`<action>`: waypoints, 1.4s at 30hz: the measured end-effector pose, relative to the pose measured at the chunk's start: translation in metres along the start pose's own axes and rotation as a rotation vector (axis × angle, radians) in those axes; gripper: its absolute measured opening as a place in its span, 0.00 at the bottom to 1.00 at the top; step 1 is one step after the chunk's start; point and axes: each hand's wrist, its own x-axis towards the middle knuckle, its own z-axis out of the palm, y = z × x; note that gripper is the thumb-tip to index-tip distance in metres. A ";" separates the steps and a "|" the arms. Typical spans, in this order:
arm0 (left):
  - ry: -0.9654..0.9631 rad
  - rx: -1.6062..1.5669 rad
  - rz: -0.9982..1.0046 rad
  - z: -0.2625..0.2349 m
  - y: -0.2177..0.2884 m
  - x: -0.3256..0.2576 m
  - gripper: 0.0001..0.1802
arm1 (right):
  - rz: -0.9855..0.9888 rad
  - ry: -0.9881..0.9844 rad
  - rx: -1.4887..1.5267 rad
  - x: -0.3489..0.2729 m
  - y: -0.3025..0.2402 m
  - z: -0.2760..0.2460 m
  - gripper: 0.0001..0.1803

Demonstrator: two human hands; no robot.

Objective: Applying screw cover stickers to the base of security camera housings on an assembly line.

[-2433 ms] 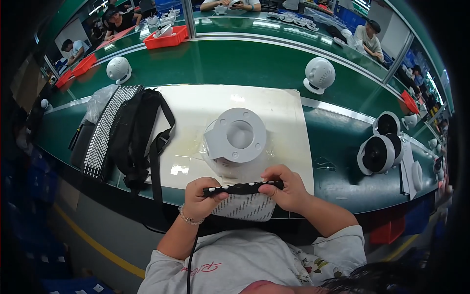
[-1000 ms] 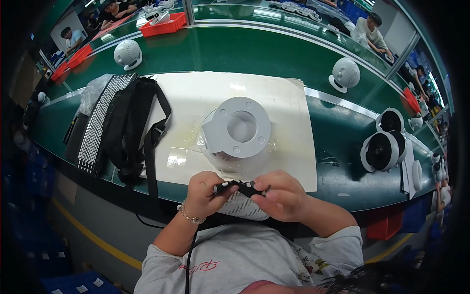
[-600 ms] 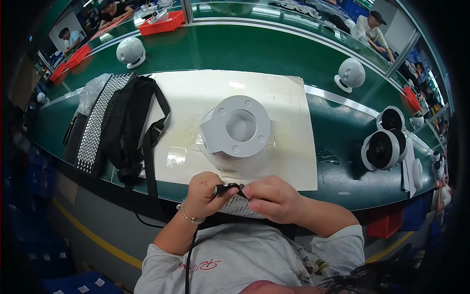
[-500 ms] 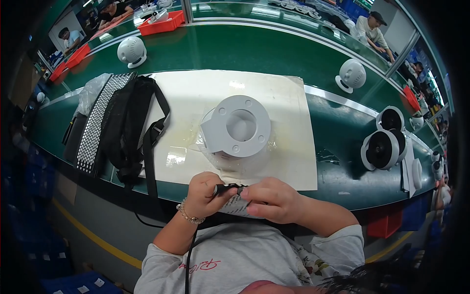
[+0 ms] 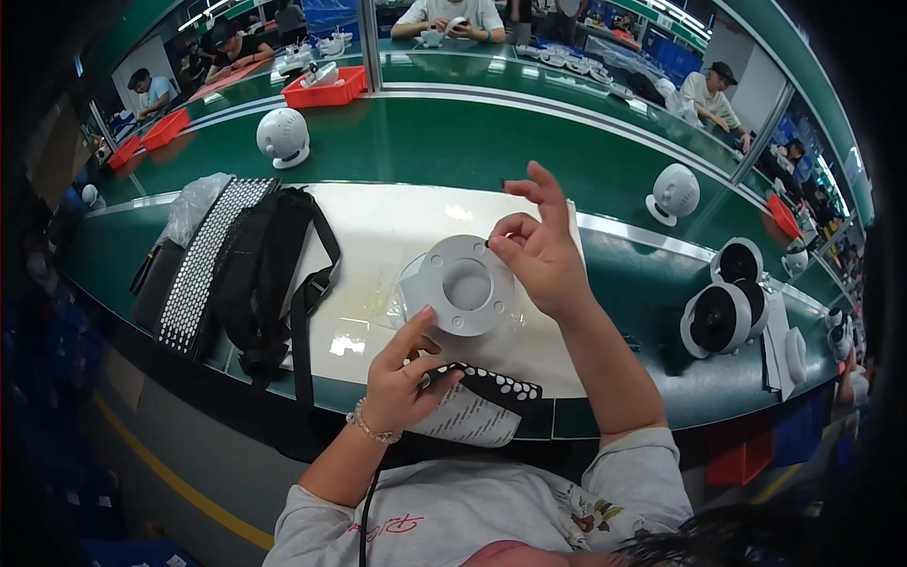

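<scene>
My right hand (image 5: 543, 265) pinches a small black pad (image 5: 487, 243) between thumb and index finger, at the upper right rim of a white round base (image 5: 430, 283). Another small dark piece (image 5: 503, 183) sits on a raised fingertip of that hand. The base has a wide central opening and several shallow round recesses in its ring. My left hand (image 5: 402, 383) grips a strip of black sheet (image 5: 487, 383) dotted with white holes, its pale printed backing folded into view. The left index finger stretches out to touch the base's lower left edge.
Under the base lie clear plastic film and a cream board (image 5: 378, 213). A black strapped bag (image 5: 260, 274) and a long perforated sheet (image 5: 213, 269) lie to the left. White fan units (image 5: 723, 317) stand at right, others (image 5: 283, 134) farther back. People sit beyond the green bench.
My right hand has left the strip and moved up to the base, now with a black pad in its fingers. My left index finger has reached the base. The view has tilted upward.
</scene>
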 end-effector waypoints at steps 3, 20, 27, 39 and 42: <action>-0.047 0.014 -0.014 -0.001 -0.009 -0.006 0.13 | 0.089 -0.052 0.009 0.004 0.005 -0.002 0.41; -0.077 0.058 -0.015 -0.002 -0.009 -0.011 0.13 | -0.438 -0.260 -1.020 -0.012 -0.029 0.014 0.25; -0.088 0.052 -0.036 -0.003 -0.007 -0.013 0.13 | -0.390 -0.122 -0.940 -0.009 -0.027 0.016 0.29; -0.100 0.077 -0.042 -0.006 -0.005 -0.012 0.12 | 0.106 -0.286 -0.501 0.004 -0.011 0.030 0.23; -0.103 0.070 -0.051 -0.006 -0.003 -0.010 0.12 | 0.066 -0.309 -0.521 0.002 -0.013 0.030 0.22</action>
